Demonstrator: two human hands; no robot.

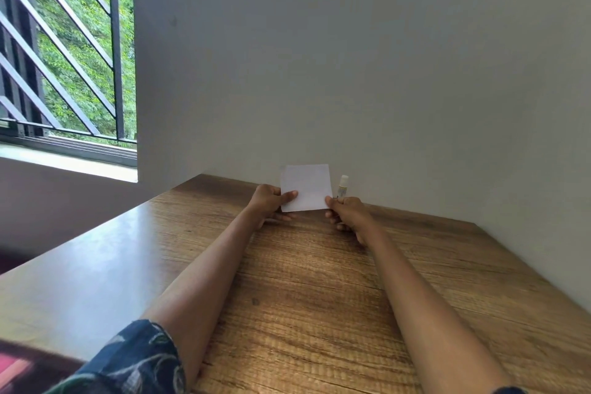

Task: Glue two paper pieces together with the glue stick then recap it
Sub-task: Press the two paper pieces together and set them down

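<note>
A white square of paper (307, 186) is held upright above the far end of the wooden table (319, 281). My left hand (270, 201) pinches its lower left edge, thumb on the front. My right hand (345, 213) pinches its lower right corner. I cannot tell whether it is one sheet or two pressed together. A glue stick (342, 186), white with a yellow label and its cap on, stands upright just right of the paper, behind my right hand and close to the wall.
A grey wall (351, 73) rises directly behind the table's far edge and along its right side. A barred window (64, 57) is at the left, beyond the table's left edge.
</note>
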